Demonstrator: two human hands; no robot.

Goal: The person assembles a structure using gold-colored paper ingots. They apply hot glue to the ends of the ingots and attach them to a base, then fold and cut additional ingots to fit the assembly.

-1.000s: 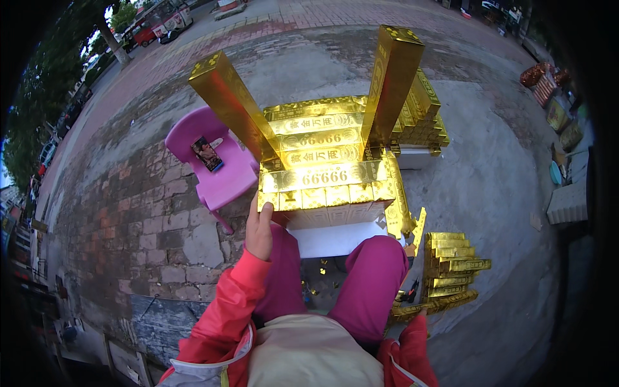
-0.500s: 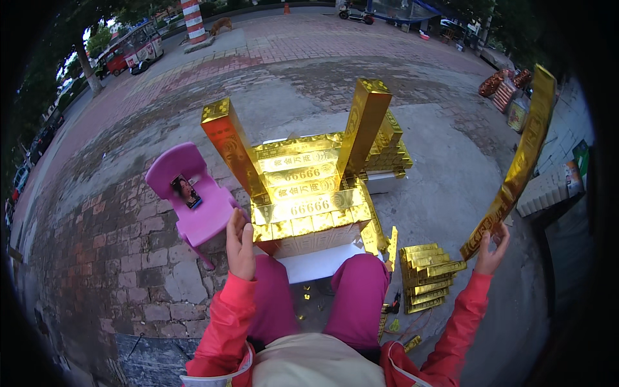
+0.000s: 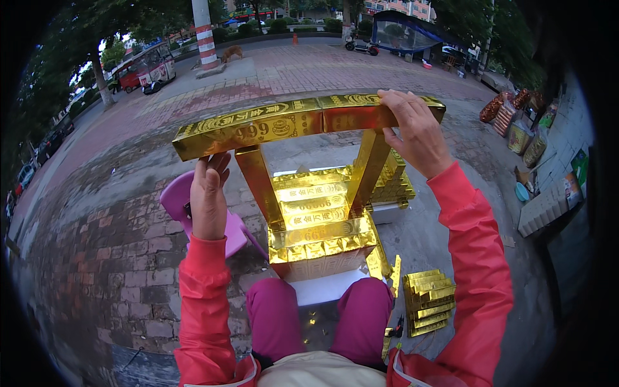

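A coral-red, long-sleeved jacket (image 3: pixel 478 258) with pale edging is worn over a cream top (image 3: pixel 316 372), with magenta trousers (image 3: pixel 274 316).

A long gold beam (image 3: pixel 277 128), square-edged, foil-bright, printed and seamed near mid-length, lies crosswise above two gold posts, left (image 3: pixel 260 187) and right (image 3: pixel 372 169); contact with them cannot be confirmed. Both posts stand on a stepped gold stack (image 3: pixel 322 248), its front face boxy.
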